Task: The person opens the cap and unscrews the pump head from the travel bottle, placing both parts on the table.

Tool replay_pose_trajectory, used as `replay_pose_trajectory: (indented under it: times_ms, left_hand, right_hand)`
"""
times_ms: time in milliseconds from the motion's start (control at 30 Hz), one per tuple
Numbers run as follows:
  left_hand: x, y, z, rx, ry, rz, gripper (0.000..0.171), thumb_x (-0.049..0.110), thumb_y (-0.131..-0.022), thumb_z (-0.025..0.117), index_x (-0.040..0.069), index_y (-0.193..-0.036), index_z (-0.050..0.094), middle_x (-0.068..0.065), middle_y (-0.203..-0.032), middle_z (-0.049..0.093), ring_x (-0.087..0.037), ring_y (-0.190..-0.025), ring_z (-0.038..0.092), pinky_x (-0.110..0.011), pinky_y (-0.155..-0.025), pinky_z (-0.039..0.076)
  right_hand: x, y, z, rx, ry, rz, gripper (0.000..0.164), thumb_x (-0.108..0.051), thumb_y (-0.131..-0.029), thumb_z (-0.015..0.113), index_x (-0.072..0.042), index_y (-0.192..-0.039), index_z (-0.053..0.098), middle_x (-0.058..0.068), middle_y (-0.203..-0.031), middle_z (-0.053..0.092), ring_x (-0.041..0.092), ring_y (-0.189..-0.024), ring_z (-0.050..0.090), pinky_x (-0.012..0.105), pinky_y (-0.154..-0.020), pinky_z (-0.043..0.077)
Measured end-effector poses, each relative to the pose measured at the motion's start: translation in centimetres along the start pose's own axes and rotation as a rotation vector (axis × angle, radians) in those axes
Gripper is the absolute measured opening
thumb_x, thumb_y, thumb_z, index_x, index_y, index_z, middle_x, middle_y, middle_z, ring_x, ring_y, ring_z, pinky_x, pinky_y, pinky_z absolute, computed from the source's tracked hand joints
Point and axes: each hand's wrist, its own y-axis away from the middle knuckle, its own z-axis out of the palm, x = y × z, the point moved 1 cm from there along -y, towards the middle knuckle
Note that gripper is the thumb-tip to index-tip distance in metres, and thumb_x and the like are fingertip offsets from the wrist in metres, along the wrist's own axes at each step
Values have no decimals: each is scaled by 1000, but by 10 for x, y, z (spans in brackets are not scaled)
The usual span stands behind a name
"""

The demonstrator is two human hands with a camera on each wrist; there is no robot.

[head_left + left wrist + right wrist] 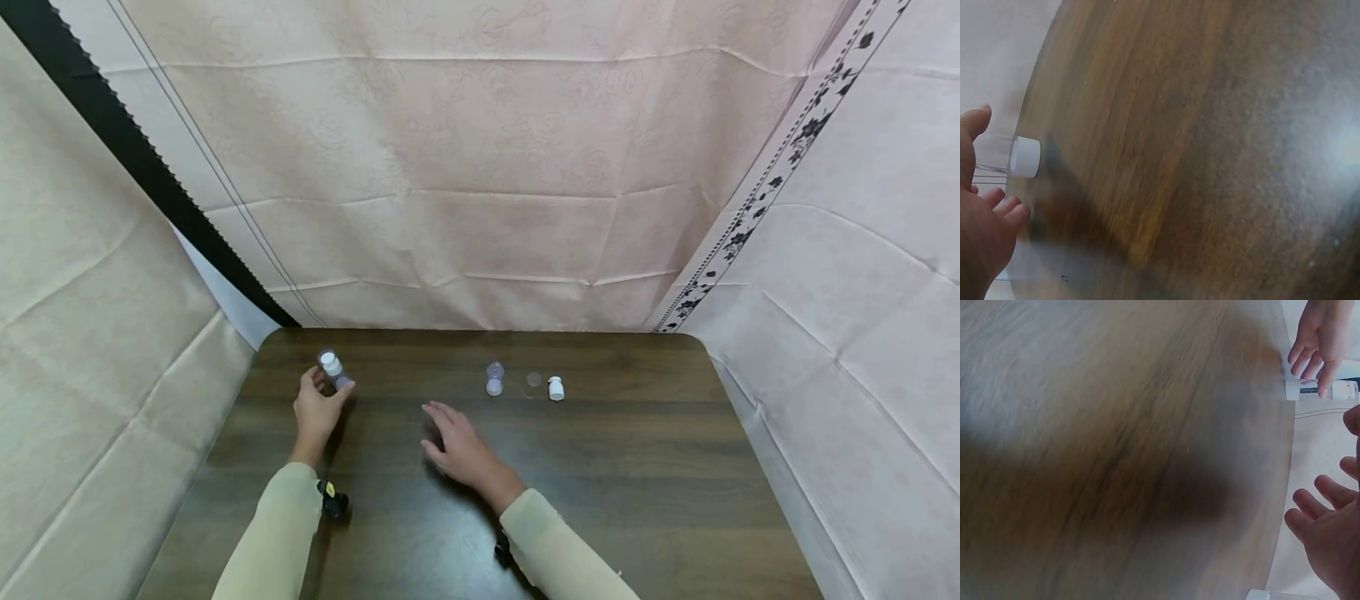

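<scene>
A small clear bottle (pixel 341 380) with white parts stands at the table's far left. My left hand (pixel 318 408) is around it, thumb to one side and fingers to the other. Seen from the left wrist, the thumb (pixel 980 120) and fingers (pixel 1015 212) are spread apart, and the bottle's white end (pixel 1026 157) shows between them at the table. In the right wrist view the left thumb overlaps the bottle (pixel 1342 391). My right hand (pixel 461 450) hovers over the middle of the table, holding nothing, its fingers extended and parted (pixel 1313 506).
Right of centre, near the far edge, stand a small clear-and-white container (pixel 494 380), a thin clear disc (pixel 534 379) and a small white bottle (pixel 556 389). Pale cloth (pixel 480 192) hangs behind and beside the brown wooden table (pixel 637 467).
</scene>
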Motion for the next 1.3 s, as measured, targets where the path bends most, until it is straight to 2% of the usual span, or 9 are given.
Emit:
replay_pose_trajectory:
  times_ms: [200,467,733,1000,1200,1300]
  left_hand:
    - [0,-1,3,-38,-4,-16,72,24,-96,76,0,-153,40,-28,-150,51,-42,-140,51,-56,-113,42]
    - [3,-2,9,9,-1,-1,59,17,-96,74,-4,-145,49,-31,-142,58,-43,-133,57,-53,-109,47]
    - [3,-6,10,43,1,-3,52,18,-95,75,-2,-139,55,-28,-137,62,-41,-130,60,-52,-107,49]
    - [3,-3,9,78,-20,44,43,17,-95,76,-3,-130,61,-28,-129,67,-41,-122,65,-51,-103,51]
    - [5,7,13,95,4,94,41,14,-92,79,-3,-126,64,-27,-125,69,-38,-115,69,-34,-93,57]
    - [8,14,18,84,23,125,42,12,-91,80,-4,-126,64,-28,-123,69,-38,-114,70,-33,-92,58]
  right_hand:
    - [0,-1,6,2,-43,21,60,-32,-106,58,-19,-160,37,8,-166,37,28,-151,39,50,-119,38]
    - [4,2,4,2,-69,40,60,-36,-106,56,-20,-160,37,8,-166,37,27,-151,38,50,-120,36]
    - [4,6,-1,8,-91,39,60,-33,-106,58,-18,-160,37,8,-165,39,27,-151,39,50,-120,36]
    - [7,6,-6,8,-97,30,61,-34,-106,57,-17,-160,36,6,-165,39,27,-150,40,50,-121,36]
    - [13,8,-11,27,-117,9,61,-34,-106,58,-18,-160,36,8,-164,40,27,-150,40,50,-120,36]
    - [17,9,-15,45,-105,-19,60,-33,-105,59,-16,-159,38,10,-163,41,27,-150,41,48,-120,37]
